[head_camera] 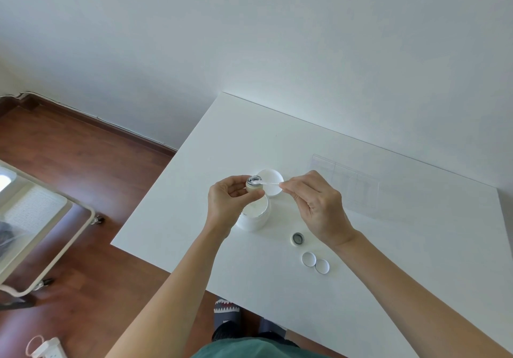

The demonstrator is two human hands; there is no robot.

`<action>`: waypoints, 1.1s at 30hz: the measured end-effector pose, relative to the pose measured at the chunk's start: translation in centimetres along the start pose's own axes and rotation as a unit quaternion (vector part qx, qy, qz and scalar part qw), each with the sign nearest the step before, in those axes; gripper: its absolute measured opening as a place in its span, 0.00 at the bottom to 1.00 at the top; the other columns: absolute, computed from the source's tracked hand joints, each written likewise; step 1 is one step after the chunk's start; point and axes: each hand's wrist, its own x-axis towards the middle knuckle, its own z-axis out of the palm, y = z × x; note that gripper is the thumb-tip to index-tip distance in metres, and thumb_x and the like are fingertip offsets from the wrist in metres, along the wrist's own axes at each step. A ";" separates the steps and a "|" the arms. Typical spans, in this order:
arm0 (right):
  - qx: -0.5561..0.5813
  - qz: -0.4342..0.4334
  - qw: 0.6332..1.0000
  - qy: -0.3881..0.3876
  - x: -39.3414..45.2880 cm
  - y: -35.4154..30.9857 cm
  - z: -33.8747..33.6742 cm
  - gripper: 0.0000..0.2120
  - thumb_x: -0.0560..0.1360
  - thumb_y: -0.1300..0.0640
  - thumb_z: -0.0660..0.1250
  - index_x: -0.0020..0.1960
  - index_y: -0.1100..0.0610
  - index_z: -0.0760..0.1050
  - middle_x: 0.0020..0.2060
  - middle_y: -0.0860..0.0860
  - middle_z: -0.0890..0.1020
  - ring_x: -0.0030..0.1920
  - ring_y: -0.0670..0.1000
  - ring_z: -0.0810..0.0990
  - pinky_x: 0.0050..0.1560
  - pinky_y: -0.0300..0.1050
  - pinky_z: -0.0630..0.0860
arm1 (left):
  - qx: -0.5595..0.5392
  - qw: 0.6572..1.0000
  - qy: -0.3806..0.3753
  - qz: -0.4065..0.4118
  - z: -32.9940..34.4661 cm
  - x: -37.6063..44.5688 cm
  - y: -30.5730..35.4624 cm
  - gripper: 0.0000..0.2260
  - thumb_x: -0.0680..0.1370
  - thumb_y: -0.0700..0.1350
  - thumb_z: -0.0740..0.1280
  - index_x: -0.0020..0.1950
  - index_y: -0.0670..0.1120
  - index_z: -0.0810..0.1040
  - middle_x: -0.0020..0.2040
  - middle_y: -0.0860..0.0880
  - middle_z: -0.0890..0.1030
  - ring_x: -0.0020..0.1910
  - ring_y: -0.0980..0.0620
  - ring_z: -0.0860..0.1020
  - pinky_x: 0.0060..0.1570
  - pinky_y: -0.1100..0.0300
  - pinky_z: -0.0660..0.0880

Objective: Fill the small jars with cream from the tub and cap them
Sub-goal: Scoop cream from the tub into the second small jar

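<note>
Above the white table, the left hand grips a small jar, hiding part of the open cream tub. The right hand pinches a thin white spatula, its tip at the jar's mouth. Another jar and two caps sit nearby. A clear box is hard to see.
</note>
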 end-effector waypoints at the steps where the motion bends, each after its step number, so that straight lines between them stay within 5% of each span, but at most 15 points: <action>1: -0.001 0.002 1.000 0.005 0.1 -0.1 -0.1 0.07 0.74 0.69 0.69 0.50 0.62 0.82 0.39 0.52 0.81 0.41 0.49 0.74 0.46 0.29 0.71 | 0.000 1.000 0.000 0.001 0.0 0.0 0.0 0.16 0.66 0.37 0.81 0.51 0.45 0.84 0.47 0.49 0.88 0.48 0.50 0.86 0.47 0.64 0.79; 5: 0.036 0.073 0.995 0.055 0.6 -0.4 -0.5 0.04 0.75 0.65 0.68 0.47 0.61 0.82 0.39 0.50 0.83 0.40 0.46 0.77 0.44 0.27 0.71 | 0.000 1.000 0.002 0.005 -0.1 0.1 0.0 0.16 0.66 0.36 0.81 0.51 0.46 0.84 0.47 0.49 0.87 0.47 0.51 0.85 0.47 0.63 0.80; 8: 0.142 0.227 0.958 0.103 1.1 -0.5 -0.6 0.04 0.76 0.61 0.68 0.47 0.57 0.82 0.39 0.45 0.84 0.39 0.43 0.80 0.42 0.32 0.74 | 0.001 1.000 0.008 0.010 -0.5 0.1 -0.2 0.16 0.66 0.33 0.80 0.50 0.45 0.83 0.47 0.50 0.87 0.43 0.53 0.84 0.45 0.63 0.79; 12: 0.164 0.354 0.918 0.070 1.0 0.3 0.5 0.03 0.76 0.59 0.68 0.45 0.55 0.81 0.37 0.44 0.84 0.38 0.41 0.81 0.42 0.32 0.75 | 0.007 1.000 0.006 0.019 -1.4 -0.1 -0.6 0.16 0.67 0.32 0.78 0.50 0.47 0.83 0.48 0.52 0.86 0.45 0.54 0.84 0.43 0.66 0.78; 20: 0.023 0.259 0.955 -0.141 0.5 0.5 5.4 0.08 0.77 0.63 0.63 0.42 0.63 0.78 0.35 0.56 0.79 0.40 0.56 0.75 0.41 0.48 0.72 | -0.029 0.999 -0.007 0.020 -3.6 -0.7 -1.3 0.16 0.69 0.30 0.76 0.51 0.46 0.82 0.52 0.51 0.86 0.50 0.54 0.84 0.46 0.66 0.79; 23: -0.010 0.220 0.958 -0.186 0.9 0.6 6.9 0.08 0.79 0.62 0.61 0.44 0.63 0.77 0.37 0.57 0.77 0.43 0.56 0.74 0.40 0.44 0.69 | -0.049 0.999 -0.004 0.015 -4.4 -1.0 -1.5 0.17 0.69 0.28 0.76 0.53 0.43 0.81 0.54 0.49 0.86 0.52 0.53 0.85 0.47 0.67 0.78; 33: -0.043 0.273 0.913 -0.301 1.4 -0.3 9.1 0.09 0.78 0.65 0.57 0.47 0.62 0.77 0.42 0.56 0.78 0.46 0.55 0.71 0.39 0.45 0.69 | -0.047 0.999 0.002 0.002 -5.8 -1.3 -1.9 0.17 0.70 0.29 0.74 0.57 0.39 0.80 0.53 0.42 0.86 0.51 0.50 0.85 0.48 0.65 0.79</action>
